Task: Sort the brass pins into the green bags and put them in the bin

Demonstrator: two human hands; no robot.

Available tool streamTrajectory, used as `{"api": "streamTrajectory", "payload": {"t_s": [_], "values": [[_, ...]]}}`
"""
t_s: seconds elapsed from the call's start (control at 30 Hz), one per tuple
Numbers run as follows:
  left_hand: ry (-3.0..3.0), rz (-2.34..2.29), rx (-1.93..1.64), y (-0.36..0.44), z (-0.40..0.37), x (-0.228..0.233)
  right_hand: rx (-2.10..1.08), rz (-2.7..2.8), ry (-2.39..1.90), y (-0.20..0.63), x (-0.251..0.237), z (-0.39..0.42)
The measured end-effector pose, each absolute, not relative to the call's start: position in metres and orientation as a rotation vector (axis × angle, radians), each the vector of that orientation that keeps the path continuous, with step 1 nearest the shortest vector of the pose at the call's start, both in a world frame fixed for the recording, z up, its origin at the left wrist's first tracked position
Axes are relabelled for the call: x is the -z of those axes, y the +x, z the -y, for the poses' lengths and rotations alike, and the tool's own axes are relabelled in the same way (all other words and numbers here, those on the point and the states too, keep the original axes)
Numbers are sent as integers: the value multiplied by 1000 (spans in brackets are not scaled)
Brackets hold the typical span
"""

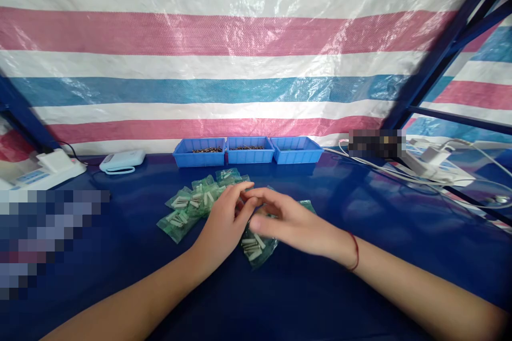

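Fingers (245, 203) of my left hand (224, 226) curl loosely, meeting my right hand (290, 221), both pressing on the green bags (188, 208) mid-table, seemingly to gather the heap. Whether they pinch one, I cannot tell. Behind stand three blue bins (248, 150) on the blue table (320, 287).

green parts bags (188, 208), heaped, mid-table

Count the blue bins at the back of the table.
3, in one row touching side by side against the striped tarp: left bin and middle bin hold small dark parts; right bin shows none. Nothing hides that row.
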State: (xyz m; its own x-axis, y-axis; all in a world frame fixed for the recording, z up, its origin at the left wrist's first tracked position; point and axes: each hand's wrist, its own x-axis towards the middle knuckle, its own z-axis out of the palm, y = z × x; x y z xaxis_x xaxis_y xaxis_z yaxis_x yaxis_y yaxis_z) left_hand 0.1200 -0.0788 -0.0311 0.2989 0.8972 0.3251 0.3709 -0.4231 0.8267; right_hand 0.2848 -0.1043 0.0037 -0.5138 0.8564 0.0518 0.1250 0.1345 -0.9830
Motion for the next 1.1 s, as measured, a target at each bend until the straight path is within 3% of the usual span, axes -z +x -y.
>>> {"api": "streamTrajectory", "payload": {"t_s": [0.13,0.33,0.67,0.73,0.9,1.1], "values": [[1932,-1124,-1068,123,81,27,-1185,1873,-963,283,2,108],[1670,-998,-880,124,89,11,-1064,1447,-925,290,-5,97],[1677,-1079,-1068,120,86,8,-1213,1536,-1001,291,-9,100],[1558,-1006,-1090,122,86,7,-1063,1605,-987,294,-11,101],[1047,-841,-858,128,85,5,-261,1911,-807,305,-19,101],[1131,-742,-911,122,86,0,-90,2075,-770,313,-17,98]]}}
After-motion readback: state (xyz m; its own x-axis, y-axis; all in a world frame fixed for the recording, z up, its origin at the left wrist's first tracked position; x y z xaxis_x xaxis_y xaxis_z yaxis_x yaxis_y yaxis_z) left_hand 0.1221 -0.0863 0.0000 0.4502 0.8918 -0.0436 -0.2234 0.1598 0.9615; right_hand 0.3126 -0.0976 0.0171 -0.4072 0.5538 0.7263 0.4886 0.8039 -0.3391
